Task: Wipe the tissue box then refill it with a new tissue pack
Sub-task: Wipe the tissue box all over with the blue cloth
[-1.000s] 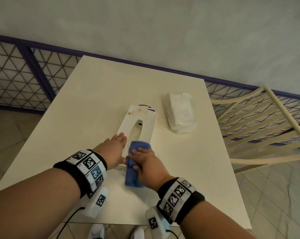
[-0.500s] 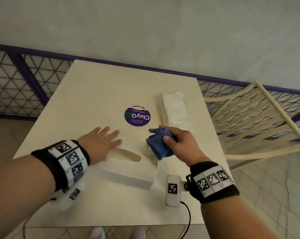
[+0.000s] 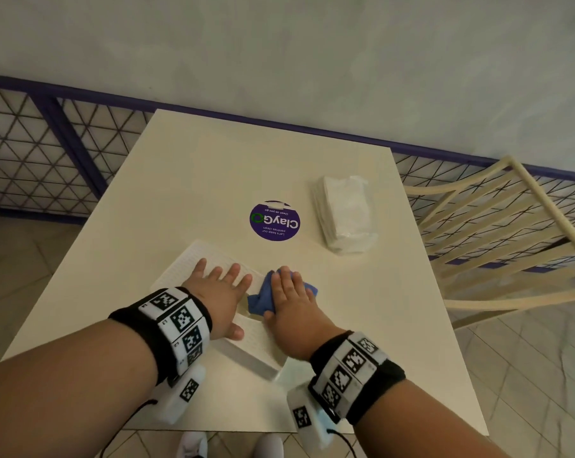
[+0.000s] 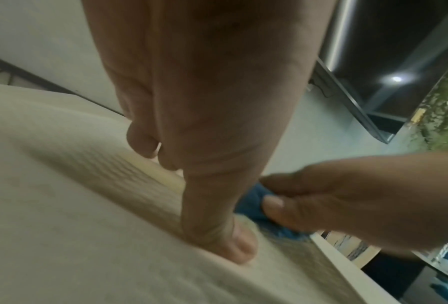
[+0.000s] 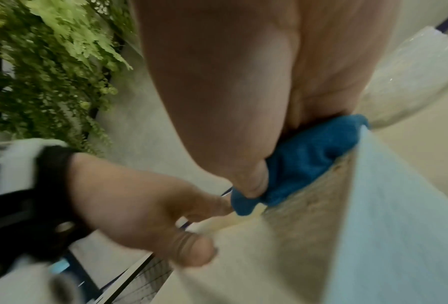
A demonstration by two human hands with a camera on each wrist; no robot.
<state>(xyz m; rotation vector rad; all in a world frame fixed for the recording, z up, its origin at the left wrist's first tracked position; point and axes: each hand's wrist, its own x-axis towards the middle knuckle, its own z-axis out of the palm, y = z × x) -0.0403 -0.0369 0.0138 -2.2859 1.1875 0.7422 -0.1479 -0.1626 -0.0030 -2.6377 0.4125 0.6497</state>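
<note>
The wiping step is judged to be in hand: the white perforated plastic tissue box (image 3: pixel 213 259), lying near the front of the cream rectangular table (image 3: pixel 213 166), is steadied by the left hand (image 3: pixel 221 292), fingers spread flat, while the crumpled blue cloth (image 3: pixel 263 292) is pressed onto it under the flat fingers of the right hand (image 3: pixel 291 300). The clear-wrapped white tissue pack (image 3: pixel 344 214) lies untouched, well apart at the right. Next, remaining faces are to be wiped before refilling.
</note>
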